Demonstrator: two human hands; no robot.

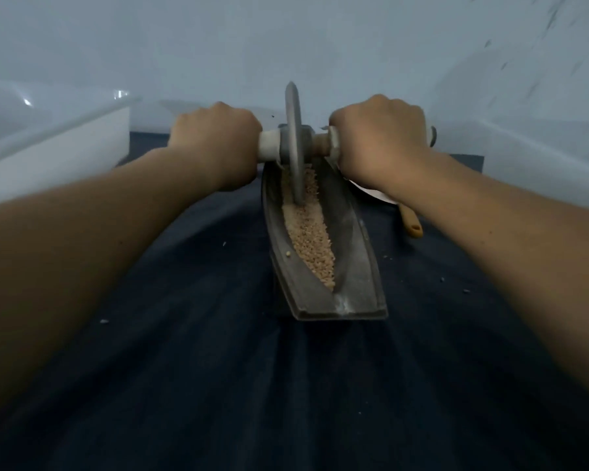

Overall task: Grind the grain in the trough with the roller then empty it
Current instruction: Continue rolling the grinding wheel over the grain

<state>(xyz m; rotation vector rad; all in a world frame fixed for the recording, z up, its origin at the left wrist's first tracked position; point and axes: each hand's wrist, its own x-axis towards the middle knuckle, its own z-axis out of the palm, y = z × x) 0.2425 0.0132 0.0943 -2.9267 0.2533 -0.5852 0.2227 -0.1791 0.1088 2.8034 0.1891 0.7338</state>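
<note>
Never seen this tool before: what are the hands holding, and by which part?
The roller, by its cross handle: left hand grips the left end, right hand the right end, its disc standing in the trough.

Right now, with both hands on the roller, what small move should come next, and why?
Probably draw the roller back toward the near end of the trough. Its disc stands in the far part, the left hand and right hand grip its handles either side, and the grain nearer the person looks coarse and granular.
</note>
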